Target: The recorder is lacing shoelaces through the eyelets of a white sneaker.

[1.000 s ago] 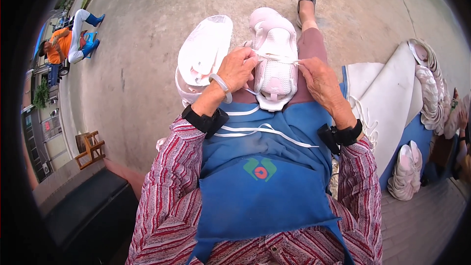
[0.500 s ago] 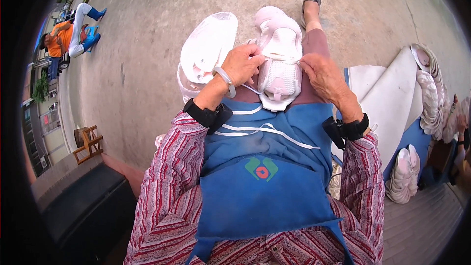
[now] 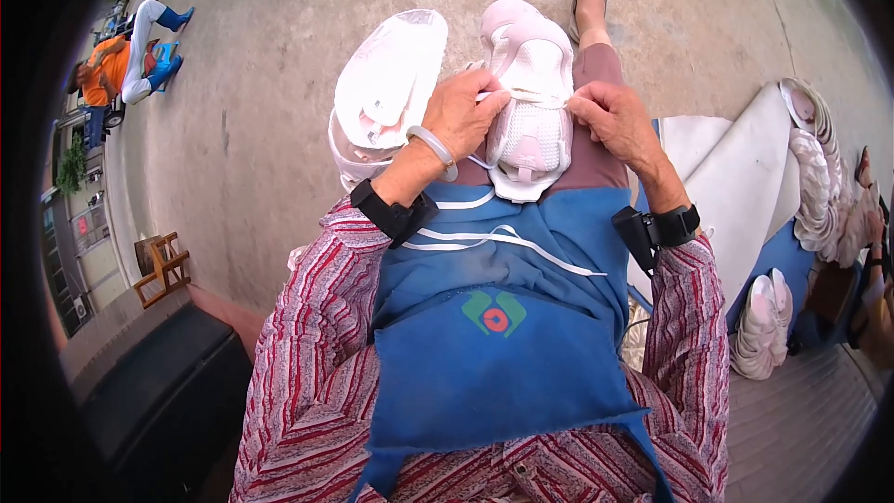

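A pale pink and white shoe upper [image 3: 529, 144] of mesh lies across my knees. At its left edge my left hand [image 3: 463, 112] is closed, thumb and fingers pinching a thin white lace. My right hand [image 3: 610, 119] pinches a thin white strand, apparently the same lace, at the opposite edge. The strand crosses the upper between the hands. A long white shoelace [image 3: 521, 251] trails over the blue apron [image 3: 484, 363] on my lap. Next to my left hand is another white and pink shoe piece [image 3: 391, 74], its flat white sole side up.
On the right stand a white sheet [image 3: 717, 186], a curved stack of white shoe pieces [image 3: 815, 177] and another bundle of shoe pieces [image 3: 762, 326]. A wooden stool [image 3: 162, 270] and a dark bench [image 3: 168, 391] are at left. A seated person [image 3: 116, 65] in orange sits far left.
The upper and the shoe piece beside it have shifted slightly up in view. My hands have moved a little along the upper's edges, still pinching.
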`<state>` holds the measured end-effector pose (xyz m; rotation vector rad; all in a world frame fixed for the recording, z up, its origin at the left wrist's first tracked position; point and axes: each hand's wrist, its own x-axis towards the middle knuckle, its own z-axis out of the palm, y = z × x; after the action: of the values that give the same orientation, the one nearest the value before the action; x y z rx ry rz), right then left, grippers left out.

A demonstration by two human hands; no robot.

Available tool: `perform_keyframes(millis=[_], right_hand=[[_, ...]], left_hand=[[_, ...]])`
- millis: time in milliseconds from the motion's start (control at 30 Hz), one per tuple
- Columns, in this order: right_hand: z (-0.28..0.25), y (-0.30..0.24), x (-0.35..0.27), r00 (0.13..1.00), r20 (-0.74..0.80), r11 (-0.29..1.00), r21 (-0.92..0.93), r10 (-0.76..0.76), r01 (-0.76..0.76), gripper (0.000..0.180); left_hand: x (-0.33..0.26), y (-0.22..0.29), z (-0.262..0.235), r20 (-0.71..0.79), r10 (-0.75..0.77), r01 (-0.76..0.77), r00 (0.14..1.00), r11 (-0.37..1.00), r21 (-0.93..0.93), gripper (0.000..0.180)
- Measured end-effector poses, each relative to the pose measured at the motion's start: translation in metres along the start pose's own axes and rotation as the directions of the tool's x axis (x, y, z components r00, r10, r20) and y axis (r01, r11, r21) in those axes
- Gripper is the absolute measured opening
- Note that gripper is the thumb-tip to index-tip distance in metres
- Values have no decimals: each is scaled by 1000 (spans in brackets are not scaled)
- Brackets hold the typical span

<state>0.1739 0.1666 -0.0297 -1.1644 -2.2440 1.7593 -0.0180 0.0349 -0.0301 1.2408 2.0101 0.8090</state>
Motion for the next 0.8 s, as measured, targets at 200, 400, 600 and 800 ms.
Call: perform_keyframes(millis=[200,400,600,800], right_hand=[[27,8,-7,875,-269,894,-318,-403,315,18],[31,-1,-30,884,-314,934,-204,-345,292,26],[43,-14,-32,879,-199,713,-672,-433,200,25],[38,-12,-24,915,-19,614,-747,-403,255,18]], left_hand=[[-5,7,5,-113,8,-16,994,998,-65,17],[-32,16,1,-94,261,-221,961,926,306,36],[-31,17,17,-24,288,-241,957,840,487,39],[-28,4,24,-34,302,-255,953,855,452,39]])
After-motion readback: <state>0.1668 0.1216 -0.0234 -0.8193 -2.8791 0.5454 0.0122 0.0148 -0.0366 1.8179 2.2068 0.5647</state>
